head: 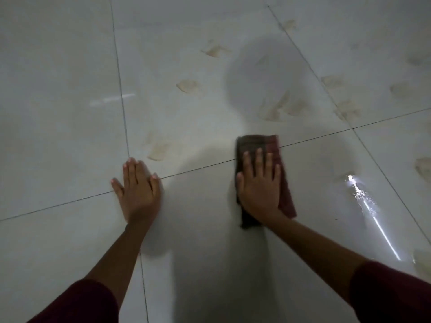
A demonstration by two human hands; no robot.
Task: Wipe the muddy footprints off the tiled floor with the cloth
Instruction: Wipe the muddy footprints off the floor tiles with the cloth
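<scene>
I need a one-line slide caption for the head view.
Right hand presses a dark cloth on the tiled floor; left hand rests flat; muddy footprints remain ahead.

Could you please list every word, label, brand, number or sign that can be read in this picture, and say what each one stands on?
None: no readable text shows anywhere in this view.
The cloth under the right hand is plain dark fabric with no visible tag or print.
The tiled floor, where the left hand presses flat, carries only grout lines, glare and muddy footprints.
The dark red sleeves show no logo.
</scene>
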